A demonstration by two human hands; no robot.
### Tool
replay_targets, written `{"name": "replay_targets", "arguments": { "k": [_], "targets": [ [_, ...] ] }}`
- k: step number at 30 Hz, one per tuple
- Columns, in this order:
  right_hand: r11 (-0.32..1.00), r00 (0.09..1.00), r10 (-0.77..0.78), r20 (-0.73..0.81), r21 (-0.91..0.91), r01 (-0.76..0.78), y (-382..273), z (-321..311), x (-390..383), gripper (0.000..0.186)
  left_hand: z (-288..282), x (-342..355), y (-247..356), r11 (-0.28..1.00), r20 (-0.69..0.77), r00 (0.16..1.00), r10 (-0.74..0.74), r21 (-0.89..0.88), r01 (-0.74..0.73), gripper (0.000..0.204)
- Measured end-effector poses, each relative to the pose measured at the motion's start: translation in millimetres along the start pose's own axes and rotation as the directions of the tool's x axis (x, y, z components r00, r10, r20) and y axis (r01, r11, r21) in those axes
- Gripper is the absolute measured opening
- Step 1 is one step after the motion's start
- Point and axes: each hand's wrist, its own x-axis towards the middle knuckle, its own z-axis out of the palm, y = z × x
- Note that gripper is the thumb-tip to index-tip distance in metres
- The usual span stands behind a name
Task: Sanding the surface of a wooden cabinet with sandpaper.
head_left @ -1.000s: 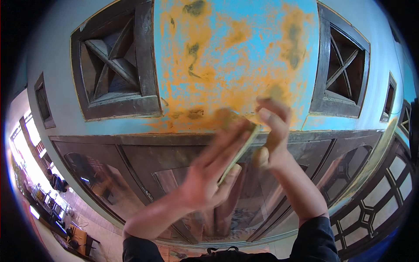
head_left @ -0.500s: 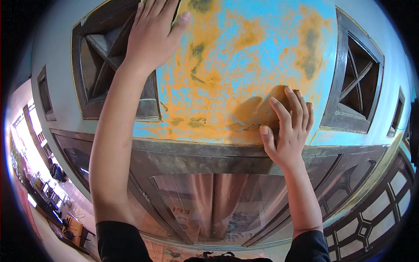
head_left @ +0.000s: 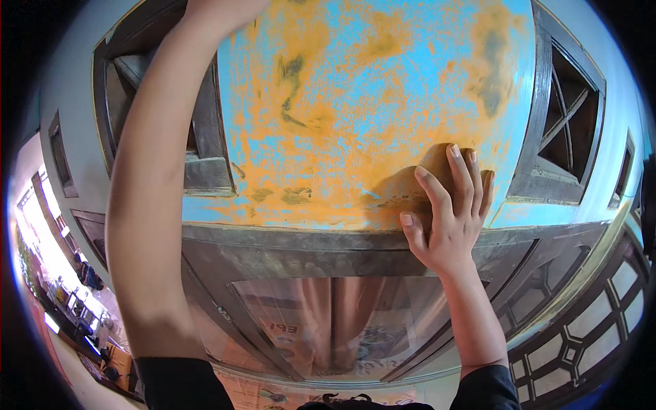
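Observation:
A wall panel (head_left: 383,89) fills the middle, its bright blue paint worn through to patchy orange with dark grey smudges. My right hand (head_left: 451,215) rests against its lower right part, fingers spread and nothing in them. Up at the top edge, only the wrist end of my left hand (head_left: 229,10) shows, over the panel's upper left side. Its fingers lie outside the picture, so what they hold or touch is hidden.
Dark wooden vents with crossed bars flank the panel, one at left (head_left: 208,174) and one at right (head_left: 557,123). Below runs a dark wooden beam (head_left: 307,249) above glazed panes (head_left: 287,307) with curtains behind. A lattice door (head_left: 581,335) stands lower right.
My left hand has moved up and left, mostly out of the picture; a thin greenish edge showed beside its fingers before. My right hand stays on the panel, shifted slightly lower in view.

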Motion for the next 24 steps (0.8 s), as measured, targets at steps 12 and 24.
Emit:
{"name": "replay_targets", "arguments": {
  "k": [12, 24],
  "targets": [
    [0.995, 0.999, 0.032, -0.018, -0.096, -0.034, 6.6, 3.9, -20.5, 0.041, 25.1, -196.7, 25.8, 0.864, 0.15, 0.856, 0.495, -0.193, -0.466, 0.061],
    [0.993, 0.999, 0.038, -0.024, -0.109, -0.04, 0.3, 7.2, -27.1, 0.045, 27.8, -121.3, 34.1, 0.957, -0.089, 0.969, 0.229, -0.162, -0.241, 0.061]
  ]
}}
